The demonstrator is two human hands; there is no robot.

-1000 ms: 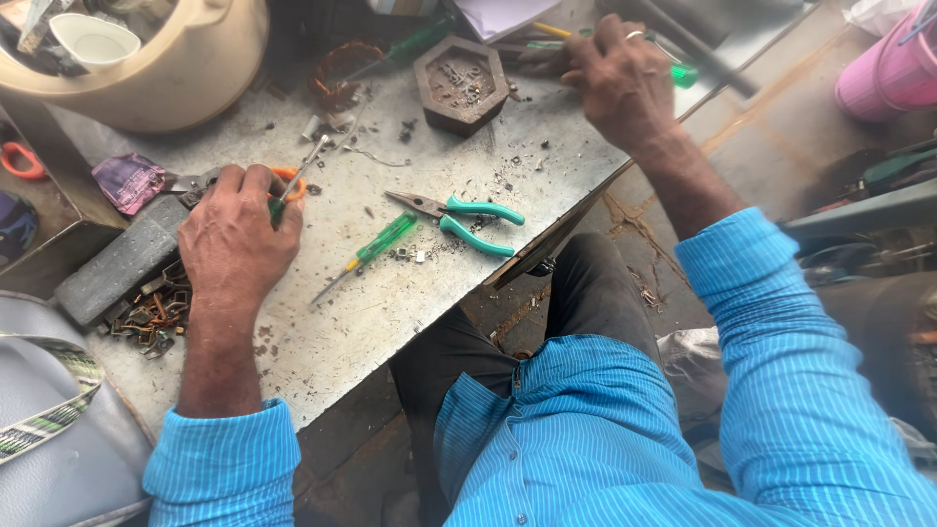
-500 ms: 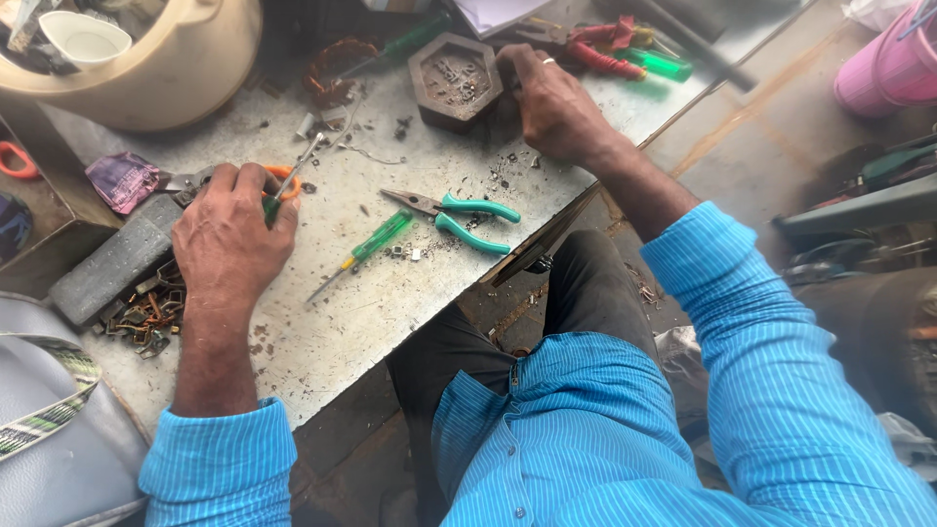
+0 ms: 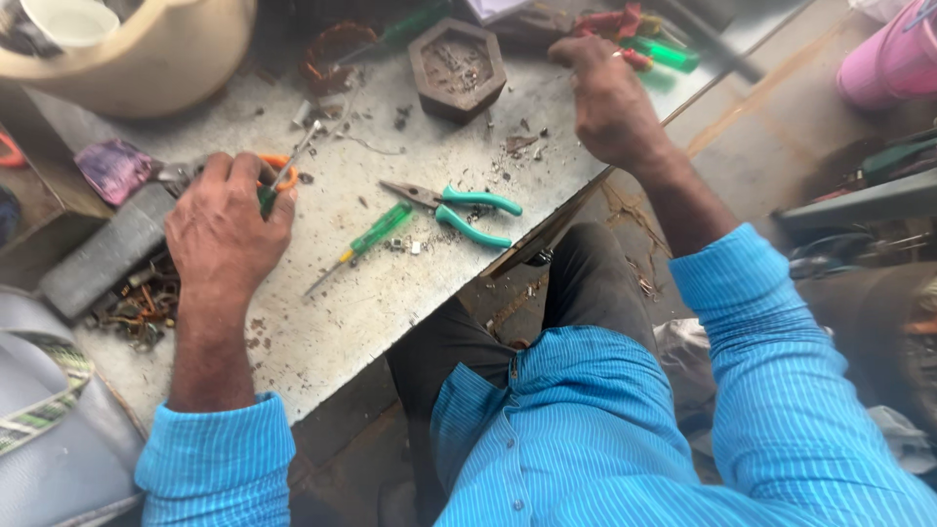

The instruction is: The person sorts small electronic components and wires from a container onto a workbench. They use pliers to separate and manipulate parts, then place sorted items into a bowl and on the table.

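Observation:
My left hand [image 3: 226,226] rests on the dusty grey worktop [image 3: 390,293], closed around a small tool with a green and orange handle [image 3: 275,185] whose thin metal tip points up and away. My right hand [image 3: 610,98] is over the far edge of the worktop, fingers curled, just right of a brown hexagonal block [image 3: 457,66]; I cannot tell whether it holds anything. Between the hands lie teal-handled pliers [image 3: 459,207] and a green-handled screwdriver [image 3: 363,242].
A cream round container [image 3: 137,59] stands at the far left. A grey bar [image 3: 102,256] and a pile of copper wire scraps [image 3: 132,307] lie left of my left hand. Red and green tools [image 3: 644,44] lie beyond my right hand. A pink bucket [image 3: 888,63] sits at far right.
My right hand has drawn back from the red and green tools at the far edge toward the hexagonal block. My left hand has stayed in place on its small tool.

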